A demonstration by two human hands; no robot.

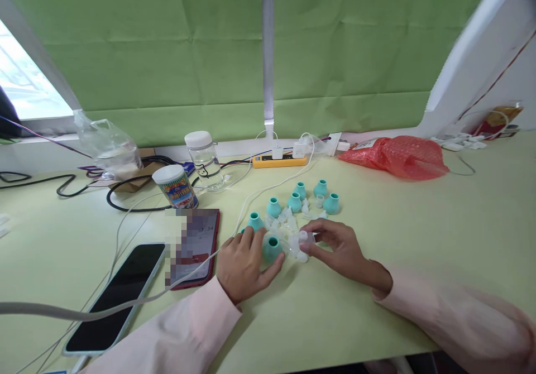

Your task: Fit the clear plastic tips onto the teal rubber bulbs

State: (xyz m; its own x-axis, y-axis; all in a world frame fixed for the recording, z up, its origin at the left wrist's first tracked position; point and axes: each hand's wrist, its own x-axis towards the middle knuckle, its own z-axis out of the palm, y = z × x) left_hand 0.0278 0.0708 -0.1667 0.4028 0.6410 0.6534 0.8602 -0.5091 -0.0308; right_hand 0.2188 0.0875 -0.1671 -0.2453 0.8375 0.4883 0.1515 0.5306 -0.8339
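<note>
My left hand rests on the pale green table with thumb and fingers closed around a teal funnel-shaped part. My right hand pinches a small clear plastic piece just right of it. Several more teal parts stand upright behind the hands, the farthest right being a teal part. A heap of small clear plastic pieces lies among them. Both sleeves are pale pink.
A red-cased phone and a black-screened phone lie at left, with white cables across them. Behind stand a labelled can, a clear jar, a yellow power strip, a plastic bag and a red bag.
</note>
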